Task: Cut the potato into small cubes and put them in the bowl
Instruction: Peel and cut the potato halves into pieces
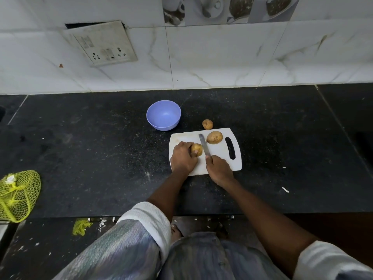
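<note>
A white cutting board (220, 156) lies on the black counter. My left hand (182, 158) holds a small brown potato (197, 148) on the board's left part. My right hand (219, 168) grips a knife (204, 145); its blade points away from me and lies just right of that potato. A second, larger potato (214, 137) rests on the board beyond the blade. A third potato (207, 124) sits on the counter just past the board. The empty purple bowl (163, 115) stands to the far left of the board.
A yellow mesh bag (17, 195) lies at the counter's left front edge. A tiled wall with a switch plate (103, 44) rises behind the counter. Small white scraps (285, 189) lie on the counter to the right.
</note>
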